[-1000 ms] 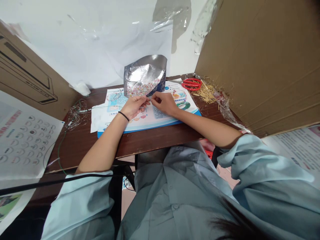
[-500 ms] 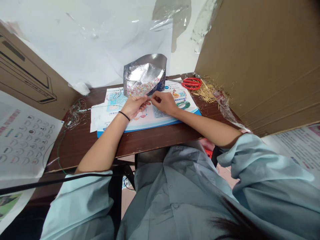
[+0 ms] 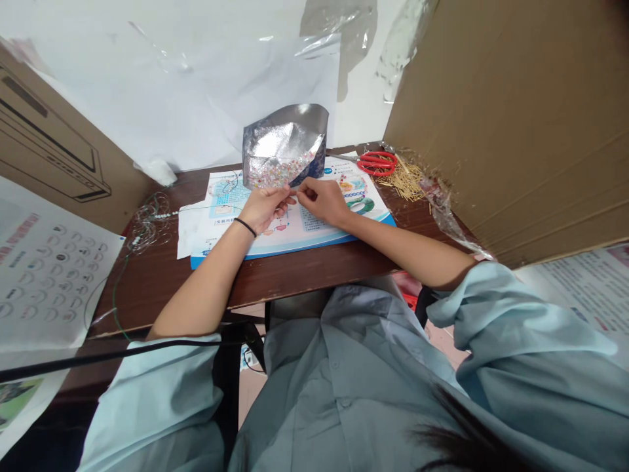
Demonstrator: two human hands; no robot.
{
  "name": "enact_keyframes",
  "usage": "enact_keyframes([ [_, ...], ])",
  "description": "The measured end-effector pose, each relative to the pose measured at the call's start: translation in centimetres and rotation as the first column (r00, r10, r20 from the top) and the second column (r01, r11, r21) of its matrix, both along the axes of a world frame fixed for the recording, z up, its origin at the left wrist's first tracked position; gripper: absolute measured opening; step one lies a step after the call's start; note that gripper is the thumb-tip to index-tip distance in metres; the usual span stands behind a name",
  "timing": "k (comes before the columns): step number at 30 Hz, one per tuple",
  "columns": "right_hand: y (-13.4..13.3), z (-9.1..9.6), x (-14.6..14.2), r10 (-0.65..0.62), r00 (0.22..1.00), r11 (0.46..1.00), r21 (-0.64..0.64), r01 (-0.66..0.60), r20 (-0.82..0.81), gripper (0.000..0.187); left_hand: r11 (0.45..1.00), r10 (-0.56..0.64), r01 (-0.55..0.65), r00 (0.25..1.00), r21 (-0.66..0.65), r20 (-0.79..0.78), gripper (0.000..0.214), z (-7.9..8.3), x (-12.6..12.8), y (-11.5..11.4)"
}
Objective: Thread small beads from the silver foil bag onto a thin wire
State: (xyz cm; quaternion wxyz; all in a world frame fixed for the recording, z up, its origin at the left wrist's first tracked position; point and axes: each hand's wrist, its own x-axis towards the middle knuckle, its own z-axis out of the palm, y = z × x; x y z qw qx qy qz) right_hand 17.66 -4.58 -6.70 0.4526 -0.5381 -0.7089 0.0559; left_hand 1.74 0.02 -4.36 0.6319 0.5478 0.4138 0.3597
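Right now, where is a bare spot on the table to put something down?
Bare wood shows left of the printed board, below the wire coil, and along the front edge. It's crowded at the back: foil bag, red-handled scissors, gold pins.

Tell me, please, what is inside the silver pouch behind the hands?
Small multicoloured beads fill the lower part of the foil pouch, showing through its clear front; anything behind those beads is hidden.
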Motion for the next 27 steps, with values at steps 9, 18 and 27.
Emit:
enact_keyframes([
  [9,0.0,-0.1,0.0,-0.001,1.0,1.0,-0.013,0.001,-0.003,0.017,1.0,0.012,-0.012,1.0,0.013,0.005,0.015,-0.2,0.1,0.0],
  [18,-0.1,0.0,0.0,-0.001,1.0,1.0,0.0,0.001,-0.02,0.018,0.999,0.014,-0.015,1.0,0.051,0.024,0.016,-0.7,0.2,0.2],
  [27,-0.1,0.1,0.1,0.0,1.0,1.0,0.013,0.0,0.002,0.019,0.999,0.046,-0.045,0.996,-0.018,0.078,0.025,0.4,1.0,-1.1],
])
